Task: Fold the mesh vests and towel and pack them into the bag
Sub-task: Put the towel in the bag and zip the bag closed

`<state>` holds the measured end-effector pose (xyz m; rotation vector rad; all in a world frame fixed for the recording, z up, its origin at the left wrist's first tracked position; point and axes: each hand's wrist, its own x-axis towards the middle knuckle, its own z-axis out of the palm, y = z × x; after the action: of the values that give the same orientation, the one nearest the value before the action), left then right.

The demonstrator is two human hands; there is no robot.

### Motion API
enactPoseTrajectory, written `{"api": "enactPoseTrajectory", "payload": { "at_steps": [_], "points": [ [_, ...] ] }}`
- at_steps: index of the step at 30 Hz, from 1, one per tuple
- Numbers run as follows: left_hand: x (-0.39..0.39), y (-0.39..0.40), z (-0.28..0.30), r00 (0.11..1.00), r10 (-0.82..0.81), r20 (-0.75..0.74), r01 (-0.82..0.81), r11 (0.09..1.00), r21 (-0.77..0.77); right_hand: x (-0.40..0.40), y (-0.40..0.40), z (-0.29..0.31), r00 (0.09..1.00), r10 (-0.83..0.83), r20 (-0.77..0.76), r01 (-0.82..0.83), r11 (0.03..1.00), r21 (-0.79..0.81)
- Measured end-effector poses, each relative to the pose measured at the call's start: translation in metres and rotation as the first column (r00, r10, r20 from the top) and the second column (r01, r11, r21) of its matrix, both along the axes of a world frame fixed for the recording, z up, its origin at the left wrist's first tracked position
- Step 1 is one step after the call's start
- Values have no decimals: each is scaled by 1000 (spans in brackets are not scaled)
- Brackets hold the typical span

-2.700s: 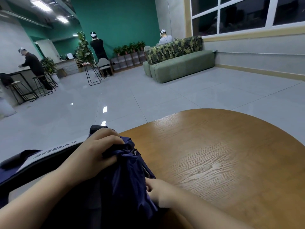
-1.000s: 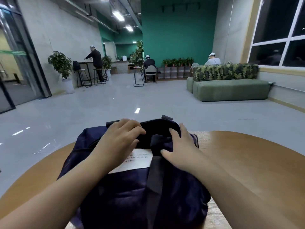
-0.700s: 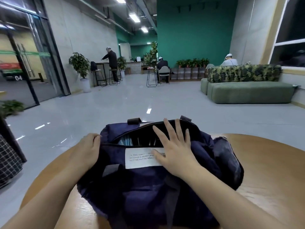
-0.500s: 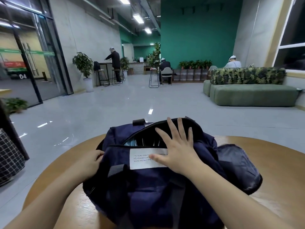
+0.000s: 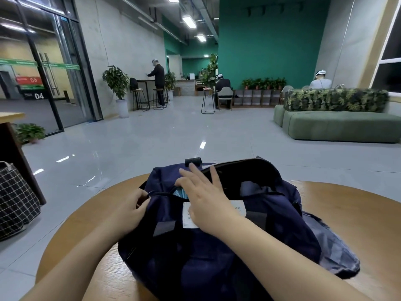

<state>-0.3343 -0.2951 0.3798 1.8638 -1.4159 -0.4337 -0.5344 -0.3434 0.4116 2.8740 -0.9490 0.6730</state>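
A dark navy bag [image 5: 217, 246] lies on the round wooden table [image 5: 358, 205], with a white label [image 5: 238, 210] on its top. Its top opening gapes a little, and a strip of light blue fabric [image 5: 180, 193] shows inside. My left hand [image 5: 128, 213] pinches the zipper pull at the bag's left end. My right hand [image 5: 201, 192] lies flat on the bag's top with its fingers spread, just over the opening. The vests and towel are otherwise hidden inside.
A black-and-white checked basket [image 5: 15, 203] stands on the floor at the left beside a dark cabinet [image 5: 13, 153]. A green sofa [image 5: 338, 124] is at the far right. Three people stand or sit far off by stools [image 5: 207, 101] and plants.
The bag has been turned and set in front of me. My left hand went to its left end and took the zipper pull; my right hand slid left across the top.
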Motion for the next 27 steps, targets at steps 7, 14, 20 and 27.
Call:
{"api": "enactPoseTrajectory", "payload": {
  "at_steps": [7, 14, 20, 27],
  "points": [
    [-2, -5, 24, 953, 91, -291, -173, 947, -272, 34, -1, 4, 961, 49, 272, -111, 969, 219],
    [-10, 3, 46, 833, -22, -553, -240, 886, -397, 59, -5, 17, 968, 76, 239, -97, 992, 77],
    [-14, 1, 44, 811, -87, -578, -223, 868, -443, 76, -19, 19, 972, 47, 232, -80, 988, 134],
    [-1, -2, 34, 875, -49, -481, -201, 868, -455, 79, -21, 22, 920, 85, 382, -142, 982, 125]
  ]
}}
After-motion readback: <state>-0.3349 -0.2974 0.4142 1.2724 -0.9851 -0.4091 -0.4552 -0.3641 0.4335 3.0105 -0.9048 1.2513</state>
